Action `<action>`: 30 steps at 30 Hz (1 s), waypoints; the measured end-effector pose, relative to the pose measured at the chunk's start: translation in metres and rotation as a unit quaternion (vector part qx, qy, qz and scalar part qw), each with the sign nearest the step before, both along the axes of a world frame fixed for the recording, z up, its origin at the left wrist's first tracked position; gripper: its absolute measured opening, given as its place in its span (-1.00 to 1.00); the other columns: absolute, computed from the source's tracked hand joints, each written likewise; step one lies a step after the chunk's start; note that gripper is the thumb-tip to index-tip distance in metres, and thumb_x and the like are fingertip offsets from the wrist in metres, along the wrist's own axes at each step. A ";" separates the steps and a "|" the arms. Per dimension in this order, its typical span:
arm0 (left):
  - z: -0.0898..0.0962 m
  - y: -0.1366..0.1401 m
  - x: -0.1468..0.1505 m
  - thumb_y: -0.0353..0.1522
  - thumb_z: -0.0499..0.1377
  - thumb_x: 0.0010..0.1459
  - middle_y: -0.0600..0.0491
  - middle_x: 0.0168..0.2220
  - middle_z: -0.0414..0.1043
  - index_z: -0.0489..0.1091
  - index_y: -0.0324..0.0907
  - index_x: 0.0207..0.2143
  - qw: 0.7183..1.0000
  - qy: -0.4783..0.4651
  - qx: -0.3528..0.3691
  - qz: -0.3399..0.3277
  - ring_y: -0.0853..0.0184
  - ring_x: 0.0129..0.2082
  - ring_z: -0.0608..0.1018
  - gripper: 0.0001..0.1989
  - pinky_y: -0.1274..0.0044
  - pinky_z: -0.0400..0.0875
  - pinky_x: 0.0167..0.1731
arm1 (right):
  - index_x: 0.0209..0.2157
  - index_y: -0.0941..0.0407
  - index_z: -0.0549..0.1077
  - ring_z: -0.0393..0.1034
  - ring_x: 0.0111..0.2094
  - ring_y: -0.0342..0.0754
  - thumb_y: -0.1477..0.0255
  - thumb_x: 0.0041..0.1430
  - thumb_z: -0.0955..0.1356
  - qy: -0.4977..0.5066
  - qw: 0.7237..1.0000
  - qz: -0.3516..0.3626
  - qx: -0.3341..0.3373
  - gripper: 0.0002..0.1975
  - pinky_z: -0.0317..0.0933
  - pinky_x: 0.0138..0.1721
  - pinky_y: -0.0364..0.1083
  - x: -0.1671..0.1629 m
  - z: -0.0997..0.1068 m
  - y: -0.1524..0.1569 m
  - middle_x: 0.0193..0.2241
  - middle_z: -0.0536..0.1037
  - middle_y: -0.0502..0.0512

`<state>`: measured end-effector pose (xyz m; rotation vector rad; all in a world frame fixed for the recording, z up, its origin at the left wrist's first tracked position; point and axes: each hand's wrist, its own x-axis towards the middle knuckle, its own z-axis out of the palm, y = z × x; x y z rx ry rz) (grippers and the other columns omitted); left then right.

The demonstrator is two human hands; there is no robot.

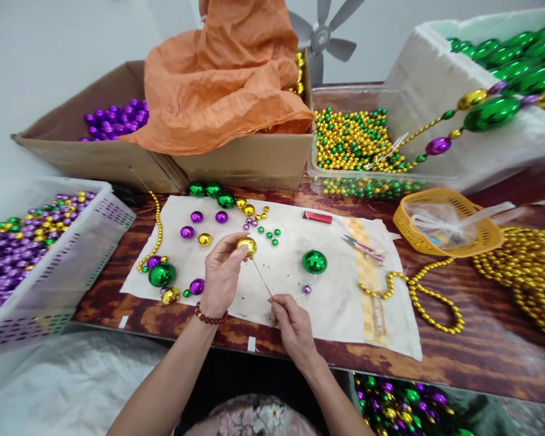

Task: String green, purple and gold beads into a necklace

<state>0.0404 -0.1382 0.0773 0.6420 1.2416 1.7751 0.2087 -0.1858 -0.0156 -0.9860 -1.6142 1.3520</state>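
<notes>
My left hand (223, 269), with a beaded bracelet at the wrist, pinches a shiny gold bead (247, 247) above the white cloth (272, 327). From that bead a thin straight strand (262, 277) runs down to my right hand (290, 321), whose closed fingers grip its lower end. Whether it is a needle or taut thread I cannot tell. Beyond the left hand lie loose purple beads (197, 216), a gold bead (204, 239) and small green beads (269, 235). A large green bead (315, 261) and a small purple bead (307, 289) lie right of my hands.
Thread snips (364, 248) and a red-handled tool (318, 217) lie on the cloth. A gold bead chain (436, 303) trails rightward near a yellow basket (404, 209). Cardboard boxes (240, 160), a clear bin (318, 172) and a white crate (113, 206) surround the cloth.
</notes>
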 end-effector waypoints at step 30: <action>-0.005 -0.008 -0.002 -0.25 0.38 0.09 -0.02 -0.14 0.58 0.55 -0.11 -0.04 0.993 -0.052 -0.025 -0.100 0.33 -0.27 0.64 -0.63 0.50 0.48 -0.23 | -0.22 0.12 0.45 0.25 -0.65 -0.19 0.34 0.39 0.23 0.037 0.998 -0.012 -0.059 -0.79 0.18 -0.58 -0.21 -0.013 0.013 0.011 -0.64 0.32 -0.12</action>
